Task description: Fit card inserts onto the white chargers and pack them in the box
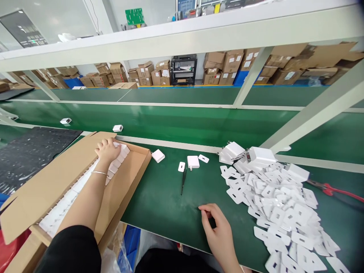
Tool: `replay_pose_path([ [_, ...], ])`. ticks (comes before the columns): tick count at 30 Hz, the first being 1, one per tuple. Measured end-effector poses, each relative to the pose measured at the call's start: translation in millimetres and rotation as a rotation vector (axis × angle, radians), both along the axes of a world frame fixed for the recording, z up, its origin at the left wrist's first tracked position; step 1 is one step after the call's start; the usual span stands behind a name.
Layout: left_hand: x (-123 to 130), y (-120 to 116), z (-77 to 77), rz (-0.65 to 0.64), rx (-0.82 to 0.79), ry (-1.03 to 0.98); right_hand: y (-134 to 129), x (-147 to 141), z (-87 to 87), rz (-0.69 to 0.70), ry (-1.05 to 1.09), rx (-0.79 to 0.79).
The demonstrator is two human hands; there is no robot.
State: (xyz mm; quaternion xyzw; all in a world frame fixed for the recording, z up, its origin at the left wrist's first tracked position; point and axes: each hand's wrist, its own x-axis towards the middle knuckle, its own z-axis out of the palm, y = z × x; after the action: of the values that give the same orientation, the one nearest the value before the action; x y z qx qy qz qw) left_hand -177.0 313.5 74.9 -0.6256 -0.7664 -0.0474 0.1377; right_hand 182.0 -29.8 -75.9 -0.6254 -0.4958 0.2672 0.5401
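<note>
My left hand point(108, 150) reaches into a long open cardboard box point(127, 182) and rests on the far end of a row of white blocks point(115, 165); whether its fingers grip one is hidden. Over the green table near its front edge is my right hand point(217, 227), thumb and forefinger curved together, nothing visible between them. Black tweezers point(184, 182) lie on the table beside a small white plate point(181, 167). Next to them are a white adapter housing point(193, 162) and another plate point(203, 158). One more white housing point(158, 156) lies by the box's far corner.
A large heap of white plates point(281, 204) covers the right side, with white housings point(261, 157) behind it and red-handled pliers point(330, 189) beyond. Two white pieces sit on the green conveyor point(170, 121). A shelf beam point(170, 38) crosses above; slanted posts stand right.
</note>
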Motion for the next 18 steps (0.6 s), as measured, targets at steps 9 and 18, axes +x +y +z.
replay_pose_path([
  [9,-12,-31,-11.4,-0.156,-0.081,0.107,0,1,2.0,0.011,0.009,0.006],
  [18,-7,-52,-19.7,-0.286,-0.021,0.349,-1,2,1.9,0.017,0.038,0.028],
])
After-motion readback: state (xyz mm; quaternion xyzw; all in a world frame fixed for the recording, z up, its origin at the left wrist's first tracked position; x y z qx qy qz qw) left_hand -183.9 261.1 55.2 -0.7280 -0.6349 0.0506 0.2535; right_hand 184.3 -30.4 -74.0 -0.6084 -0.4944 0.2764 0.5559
